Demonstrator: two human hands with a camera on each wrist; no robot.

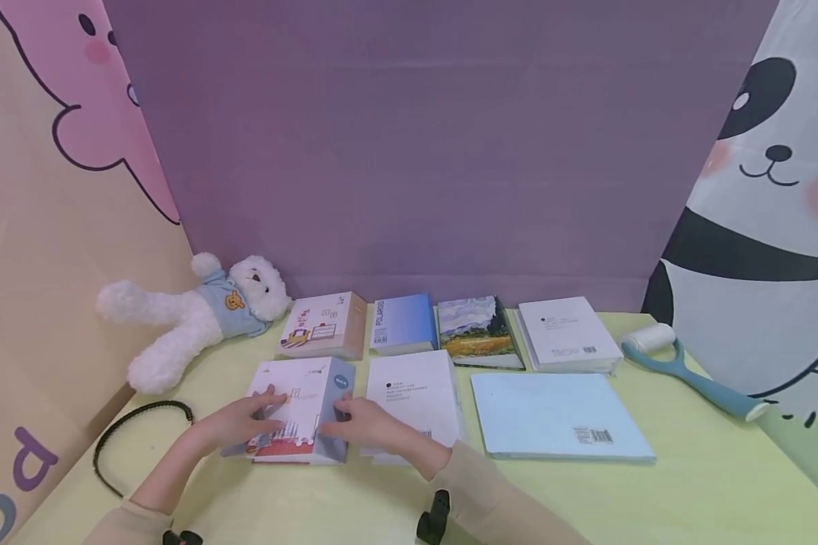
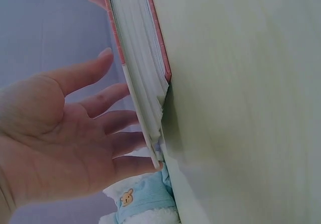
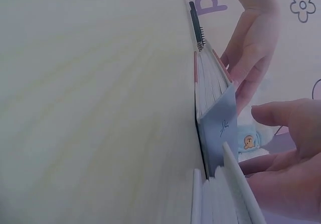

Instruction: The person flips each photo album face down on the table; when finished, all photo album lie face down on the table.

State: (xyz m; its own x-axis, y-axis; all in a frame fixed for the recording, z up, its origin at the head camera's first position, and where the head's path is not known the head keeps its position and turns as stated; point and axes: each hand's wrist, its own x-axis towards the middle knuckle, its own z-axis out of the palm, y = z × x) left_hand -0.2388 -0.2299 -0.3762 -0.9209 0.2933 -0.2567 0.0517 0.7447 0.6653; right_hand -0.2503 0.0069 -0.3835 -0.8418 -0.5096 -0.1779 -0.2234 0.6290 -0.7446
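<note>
A thick book with an illustrated white and red cover [image 1: 288,405] lies on the table at front left, its grey-blue spine facing right. My left hand [image 1: 251,418] touches its left side. In the left wrist view the left hand's fingers [image 2: 120,141] reach fairly straight to the cover's edge, the thumb apart from them. At the spine is my right hand [image 1: 364,421], touching it with spread thumb and fingers. In the right wrist view the spine [image 3: 219,128] shows beside the right hand [image 3: 288,156], its fingertips partly hidden. A white book [image 1: 412,390] lies under the right wrist.
Behind stand an illustrated book [image 1: 320,325], a blue POLAROID book [image 1: 401,324], a painting-covered book [image 1: 479,331] and another white book [image 1: 567,333]. A light-blue book [image 1: 559,415] lies right, near a lint roller [image 1: 702,382]. Left are a white teddy bear [image 1: 228,306] and black headband [image 1: 119,424].
</note>
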